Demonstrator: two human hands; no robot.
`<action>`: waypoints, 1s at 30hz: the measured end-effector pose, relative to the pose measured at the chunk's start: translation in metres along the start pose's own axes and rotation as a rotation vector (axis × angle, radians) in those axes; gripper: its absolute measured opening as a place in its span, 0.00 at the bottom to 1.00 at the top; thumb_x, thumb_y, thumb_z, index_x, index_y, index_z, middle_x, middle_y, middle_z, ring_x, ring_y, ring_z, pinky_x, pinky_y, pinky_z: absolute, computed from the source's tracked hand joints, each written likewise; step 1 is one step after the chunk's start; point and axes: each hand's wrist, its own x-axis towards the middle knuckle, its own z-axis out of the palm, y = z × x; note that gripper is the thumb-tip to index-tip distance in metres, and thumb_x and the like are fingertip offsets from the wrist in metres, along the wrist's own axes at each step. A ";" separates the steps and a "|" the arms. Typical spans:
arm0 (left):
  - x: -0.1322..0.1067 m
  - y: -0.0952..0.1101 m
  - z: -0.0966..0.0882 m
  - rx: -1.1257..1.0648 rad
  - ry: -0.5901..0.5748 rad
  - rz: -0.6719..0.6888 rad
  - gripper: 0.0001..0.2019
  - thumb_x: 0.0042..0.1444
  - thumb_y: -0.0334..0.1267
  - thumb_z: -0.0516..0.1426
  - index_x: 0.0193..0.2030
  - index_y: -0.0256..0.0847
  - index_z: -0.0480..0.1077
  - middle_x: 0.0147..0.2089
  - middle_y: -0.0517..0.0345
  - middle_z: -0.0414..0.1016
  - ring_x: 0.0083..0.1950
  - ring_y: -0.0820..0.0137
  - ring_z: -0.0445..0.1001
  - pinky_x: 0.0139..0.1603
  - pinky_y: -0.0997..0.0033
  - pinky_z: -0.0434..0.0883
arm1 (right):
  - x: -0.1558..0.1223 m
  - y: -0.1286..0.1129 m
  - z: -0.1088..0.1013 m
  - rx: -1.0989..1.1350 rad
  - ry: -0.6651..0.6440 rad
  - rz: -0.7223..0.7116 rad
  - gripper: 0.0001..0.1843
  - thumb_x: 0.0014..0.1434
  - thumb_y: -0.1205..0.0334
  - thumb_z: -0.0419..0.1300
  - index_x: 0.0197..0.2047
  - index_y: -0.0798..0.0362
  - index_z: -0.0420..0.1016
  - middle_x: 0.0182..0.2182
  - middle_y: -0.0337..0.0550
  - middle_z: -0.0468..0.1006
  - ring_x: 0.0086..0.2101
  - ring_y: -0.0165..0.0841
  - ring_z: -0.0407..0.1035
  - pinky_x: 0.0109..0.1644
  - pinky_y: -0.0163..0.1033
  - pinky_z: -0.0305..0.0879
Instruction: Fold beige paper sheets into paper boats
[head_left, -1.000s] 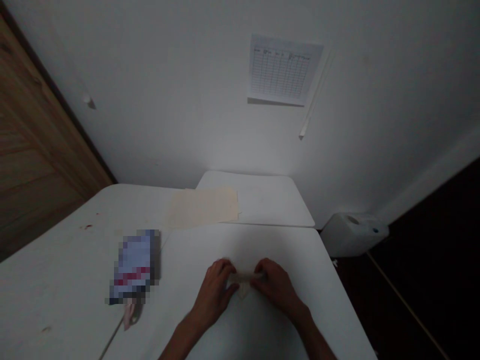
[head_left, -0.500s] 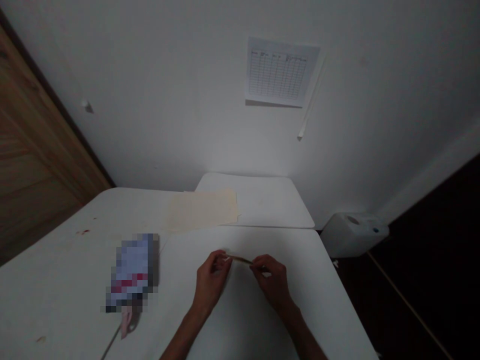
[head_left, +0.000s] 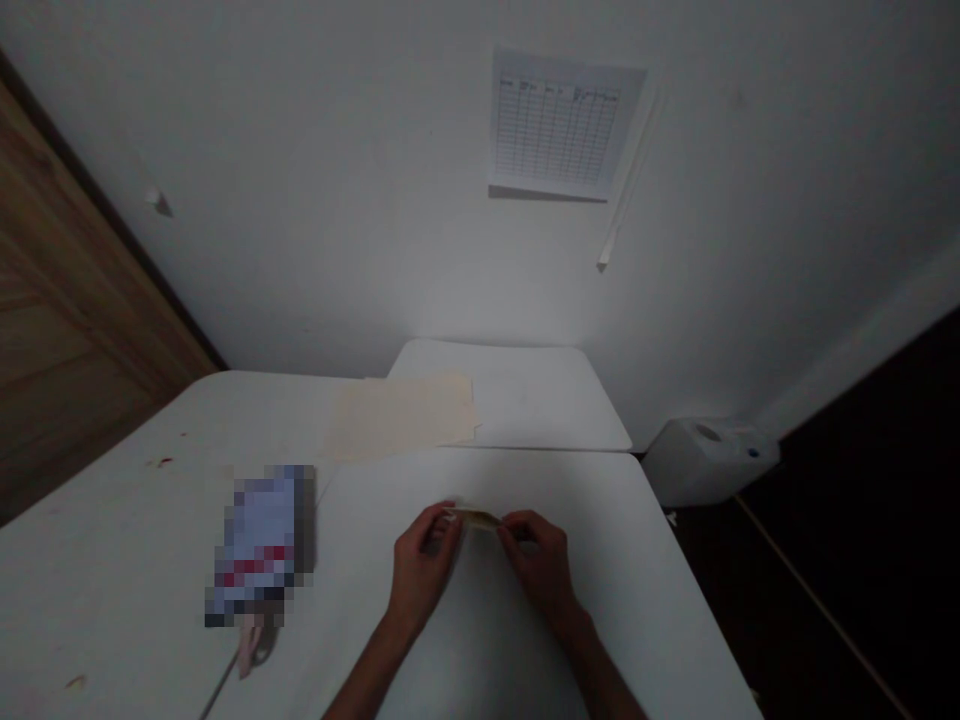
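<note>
Between my two hands is a small, thin, brownish strip (head_left: 478, 519) with a pale upper edge; its exact kind is too dim and small to make out. My left hand (head_left: 427, 550) pinches its left end between thumb and fingers. At the right end, my right hand (head_left: 538, 552) grips it the same way. Both hands are over the near part of the white table (head_left: 615, 560), in the middle of the view. The fingertips partly hide the strip's ends.
A beige sheet (head_left: 401, 415) lies across the seam at the back. To the left rests a pixelated bluish item (head_left: 259, 530) with a red band and a pinkish strap (head_left: 247, 645). A white plastic container (head_left: 701, 465) stands right of the table. A printed chart (head_left: 559, 130) hangs on the wall.
The strip has tilted, so more of its brownish face shows. My right hand has come slightly closer to my left. The whole view has shifted a little.
</note>
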 end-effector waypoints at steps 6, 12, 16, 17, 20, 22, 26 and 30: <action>-0.001 0.003 0.001 0.062 -0.038 0.062 0.18 0.56 0.47 0.58 0.51 0.41 0.71 0.31 0.61 0.76 0.31 0.68 0.75 0.37 0.69 0.74 | -0.002 0.002 0.002 -0.024 -0.022 0.040 0.09 0.58 0.54 0.61 0.35 0.52 0.75 0.27 0.39 0.78 0.26 0.31 0.73 0.34 0.34 0.71; -0.003 0.007 0.004 0.058 -0.125 0.051 0.21 0.56 0.45 0.58 0.56 0.41 0.65 0.35 0.59 0.76 0.32 0.69 0.75 0.36 0.69 0.74 | -0.002 -0.006 0.003 -0.026 -0.070 0.020 0.11 0.58 0.53 0.61 0.38 0.51 0.75 0.25 0.38 0.77 0.23 0.29 0.72 0.31 0.33 0.70; -0.004 0.006 0.005 0.081 -0.126 0.082 0.22 0.56 0.44 0.57 0.56 0.40 0.65 0.37 0.58 0.77 0.32 0.69 0.76 0.37 0.68 0.74 | -0.003 -0.010 0.003 -0.007 -0.113 0.002 0.11 0.59 0.53 0.60 0.41 0.51 0.74 0.29 0.40 0.79 0.23 0.28 0.71 0.30 0.32 0.70; -0.004 0.005 0.006 0.093 -0.127 0.092 0.22 0.56 0.44 0.57 0.57 0.40 0.65 0.38 0.57 0.77 0.33 0.69 0.76 0.37 0.68 0.74 | -0.003 -0.010 0.003 -0.002 -0.120 0.001 0.12 0.59 0.53 0.60 0.42 0.51 0.74 0.31 0.40 0.79 0.23 0.28 0.71 0.29 0.32 0.70; -0.005 0.002 0.006 0.125 -0.142 0.126 0.23 0.58 0.43 0.56 0.59 0.39 0.64 0.41 0.55 0.78 0.36 0.68 0.77 0.40 0.67 0.74 | -0.004 -0.009 0.003 0.004 -0.128 0.003 0.15 0.60 0.54 0.59 0.47 0.51 0.72 0.36 0.42 0.80 0.23 0.27 0.72 0.28 0.31 0.70; -0.006 -0.002 0.006 0.140 -0.155 0.151 0.22 0.59 0.42 0.54 0.60 0.39 0.63 0.45 0.53 0.78 0.38 0.67 0.77 0.42 0.67 0.75 | -0.004 -0.007 0.004 0.000 -0.125 0.013 0.16 0.60 0.54 0.59 0.50 0.50 0.71 0.37 0.42 0.80 0.22 0.26 0.72 0.26 0.30 0.70; -0.006 -0.007 0.007 0.152 -0.156 0.192 0.22 0.59 0.39 0.53 0.60 0.39 0.62 0.46 0.52 0.77 0.37 0.69 0.77 0.41 0.67 0.75 | -0.006 -0.003 0.006 -0.021 -0.121 0.027 0.17 0.60 0.55 0.59 0.52 0.50 0.69 0.35 0.40 0.80 0.20 0.26 0.71 0.24 0.29 0.67; -0.006 -0.007 0.010 0.148 -0.184 0.224 0.21 0.60 0.38 0.53 0.60 0.39 0.62 0.42 0.54 0.77 0.34 0.70 0.76 0.39 0.68 0.75 | -0.006 -0.002 0.009 -0.051 -0.135 0.014 0.17 0.61 0.55 0.58 0.52 0.49 0.69 0.31 0.38 0.80 0.20 0.26 0.71 0.25 0.30 0.67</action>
